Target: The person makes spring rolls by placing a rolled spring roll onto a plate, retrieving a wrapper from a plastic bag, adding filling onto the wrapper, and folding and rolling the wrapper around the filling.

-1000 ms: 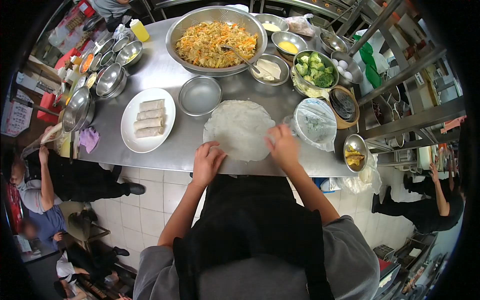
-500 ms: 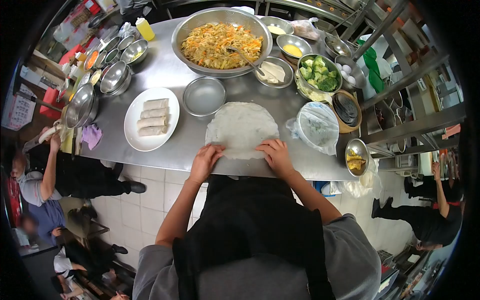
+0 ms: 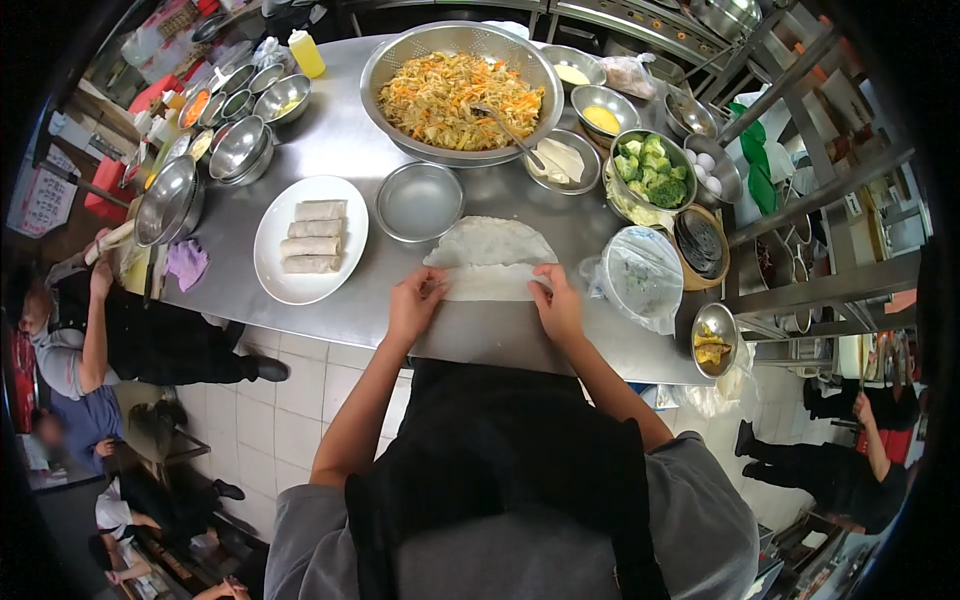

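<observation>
A thin, pale round wrapper point(image 3: 491, 243) lies on the steel table, its near part folded over toward the middle with a straight near edge. My left hand point(image 3: 417, 300) pinches the left end of that fold. The right end is pinched between the thumb and fingers of my right hand point(image 3: 555, 298). Left of the wrapper, a white oval plate point(image 3: 268, 240) holds several pale rolls point(image 3: 312, 245). Just beyond the wrapper sits a shallow metal bowl point(image 3: 420, 202) that looks to hold clear liquid.
A large colander of shredded filling point(image 3: 460, 100) stands at the back with a spoon in it. To the right are a broccoli bowl point(image 3: 655, 172), a plastic-covered bowl point(image 3: 641, 278) and eggs point(image 3: 706, 165). Small bowls and a purple cloth point(image 3: 186, 263) are left. People stand on both sides.
My right hand came down to the wrapper's near edge. Both hands then lifted that edge and folded it away from me. The view has shifted slightly.
</observation>
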The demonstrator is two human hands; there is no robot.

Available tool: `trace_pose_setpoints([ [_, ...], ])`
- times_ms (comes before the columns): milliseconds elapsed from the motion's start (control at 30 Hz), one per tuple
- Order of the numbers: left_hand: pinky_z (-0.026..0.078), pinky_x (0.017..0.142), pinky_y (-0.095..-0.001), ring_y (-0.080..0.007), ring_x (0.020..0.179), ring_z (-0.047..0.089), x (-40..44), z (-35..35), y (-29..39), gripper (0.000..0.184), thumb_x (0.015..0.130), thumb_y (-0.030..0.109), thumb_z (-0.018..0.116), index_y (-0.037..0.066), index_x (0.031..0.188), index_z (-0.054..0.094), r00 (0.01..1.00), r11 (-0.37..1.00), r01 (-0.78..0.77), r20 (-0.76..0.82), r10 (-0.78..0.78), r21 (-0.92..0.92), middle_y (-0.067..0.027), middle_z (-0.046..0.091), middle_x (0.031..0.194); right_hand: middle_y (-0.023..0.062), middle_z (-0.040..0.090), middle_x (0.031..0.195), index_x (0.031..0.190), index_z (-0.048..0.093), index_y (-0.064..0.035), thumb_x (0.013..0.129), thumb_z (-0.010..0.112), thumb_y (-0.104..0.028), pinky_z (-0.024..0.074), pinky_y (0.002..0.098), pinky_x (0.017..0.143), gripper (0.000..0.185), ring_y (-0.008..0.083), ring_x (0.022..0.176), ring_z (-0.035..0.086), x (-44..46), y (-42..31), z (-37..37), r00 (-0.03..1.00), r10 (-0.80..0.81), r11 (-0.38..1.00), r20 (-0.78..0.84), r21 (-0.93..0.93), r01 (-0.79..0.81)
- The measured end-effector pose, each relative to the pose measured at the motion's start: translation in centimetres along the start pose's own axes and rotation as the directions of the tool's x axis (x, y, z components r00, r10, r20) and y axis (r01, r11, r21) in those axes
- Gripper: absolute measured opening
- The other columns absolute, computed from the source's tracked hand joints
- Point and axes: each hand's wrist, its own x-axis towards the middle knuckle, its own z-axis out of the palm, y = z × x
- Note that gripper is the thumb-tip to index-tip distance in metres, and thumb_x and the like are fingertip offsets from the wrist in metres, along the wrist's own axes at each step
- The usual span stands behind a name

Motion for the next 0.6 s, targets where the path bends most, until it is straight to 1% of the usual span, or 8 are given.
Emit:
trace_pose_setpoints([
  [67, 0.054, 0.07, -0.0373, -0.0261, 0.074, 0.068, 0.0, 0.0, 0.1, 0.016, 0.092, 0.014, 0.072, 0.004, 0.104, 0.071, 1.0, 1.0, -0.001, 0.022, 0.001, -0.022, -0.0113, 0.072, 0.098, 0.0157, 0.066, 0.106, 0.107, 0.058, -0.0046, 0.093, 0.068, -0.006, 0.055, 0.0374, 0.07, 0.018, 0.0305, 0.087, 0.07, 0.1, 0.1, 0.0, 0.997, -0.07, 0.998, -0.035, 0.0, 0.07],
  [167, 0.054, 0.072, -0.0393, -0.0297, 0.08, 0.069, 0.3, 0.2, 1.0, 0.013, 0.091, 0.014, 0.071, 0.004, 0.1, 0.072, 1.0, 0.997, 0.014, 0.001, -0.014, 0.073, -0.0108, 0.071, 0.101, 0.0138, 0.063, 0.102, 0.104, 0.061, -0.0051, 0.092, 0.068, -0.005, 0.0548, 0.0377, 0.073, 0.014, 0.0299, 0.084, 0.069, -0.1, 1.3, 0.2, 0.993, -0.119, 0.99, -0.016, -0.075, 0.117],
  [267, 0.054, 0.074, -0.0418, -0.0322, 0.084, 0.068, 0.3, 0.9, -0.6, 0.013, 0.091, 0.013, 0.071, 0.006, 0.101, 0.073, 0.992, 0.979, -0.12, -0.026, 0.126, 0.164, -0.0103, 0.067, 0.101, 0.0127, 0.06, 0.098, 0.102, 0.062, -0.005, 0.092, 0.068, -0.005, 0.0542, 0.0381, 0.074, 0.011, 0.0294, 0.08, 0.067, 0.1, 1.5, 0.2, 0.989, -0.15, 0.981, 0.005, -0.12, 0.149],
  [300, 0.054, 0.073, -0.0428, -0.0331, 0.083, 0.067, 0.2, 0.9, -0.5, 0.013, 0.091, 0.014, 0.071, 0.006, 0.102, 0.073, 0.993, 0.979, -0.111, -0.025, 0.117, 0.168, -0.0104, 0.066, 0.101, 0.0125, 0.059, 0.097, 0.101, 0.063, -0.0049, 0.092, 0.068, -0.005, 0.0539, 0.0382, 0.073, 0.01, 0.0293, 0.078, 0.067, -0.1, 1.5, 0.2, 0.988, -0.157, 0.98, 0.007, -0.123, 0.156],
  [400, 0.053, 0.075, -0.0443, -0.0339, 0.085, 0.066, 0.0, 1.0, -0.2, 0.013, 0.091, 0.016, 0.07, 0.009, 0.102, 0.073, 0.996, 0.974, -0.079, -0.013, 0.084, 0.211, -0.0099, 0.064, 0.102, 0.0118, 0.059, 0.101, 0.102, 0.064, -0.0064, 0.09, 0.069, -0.007, 0.0509, 0.0412, 0.076, 0.013, 0.0291, 0.085, 0.065, -0.3, 2.1, 0.2, 0.993, -0.116, 0.991, 0.02, -0.064, 0.117],
  [467, 0.052, 0.078, -0.0434, -0.0316, 0.09, 0.065, -0.1, 1.0, -0.1, 0.013, 0.09, 0.018, 0.071, 0.012, 0.101, 0.074, 0.999, 0.957, -0.046, 0.0, 0.048, 0.285, -0.0084, 0.063, 0.104, 0.0102, 0.059, 0.103, 0.102, 0.065, -0.0079, 0.089, 0.07, -0.008, 0.0478, 0.0424, 0.08, 0.014, 0.0287, 0.092, 0.063, -0.3, 2.3, 0.4, 0.974, -0.226, 0.948, -0.025, -0.237, 0.214],
  [500, 0.051, 0.08, -0.0424, -0.0298, 0.094, 0.064, -0.2, 0.9, 0.3, 0.013, 0.09, 0.017, 0.07, 0.013, 0.102, 0.074, 0.996, 0.929, -0.072, -0.026, 0.088, 0.362, -0.0075, 0.064, 0.106, 0.0095, 0.059, 0.104, 0.102, 0.066, -0.0087, 0.088, 0.07, -0.009, 0.0463, 0.043, 0.082, 0.015, 0.0285, 0.095, 0.062, -0.1, 1.6, 0.3, 0.958, -0.284, 0.911, -0.04, -0.323, 0.257],
  [600, 0.047, 0.085, -0.0397, -0.0248, 0.103, 0.061, -0.5, 0.8, 1.7, 0.017, 0.087, 0.016, 0.068, 0.016, 0.104, 0.073, 0.972, 0.812, -0.159, -0.053, 0.227, 0.562, -0.0049, 0.064, 0.11, 0.0069, 0.059, 0.109, 0.099, 0.067, -0.0112, 0.086, 0.07, -0.009, 0.042, 0.0437, 0.087, 0.014, 0.0281, 0.103, 0.058, -0.2, -0.7, 0.2, 0.946, -0.315, 0.859, -0.069, -0.444, 0.254],
])
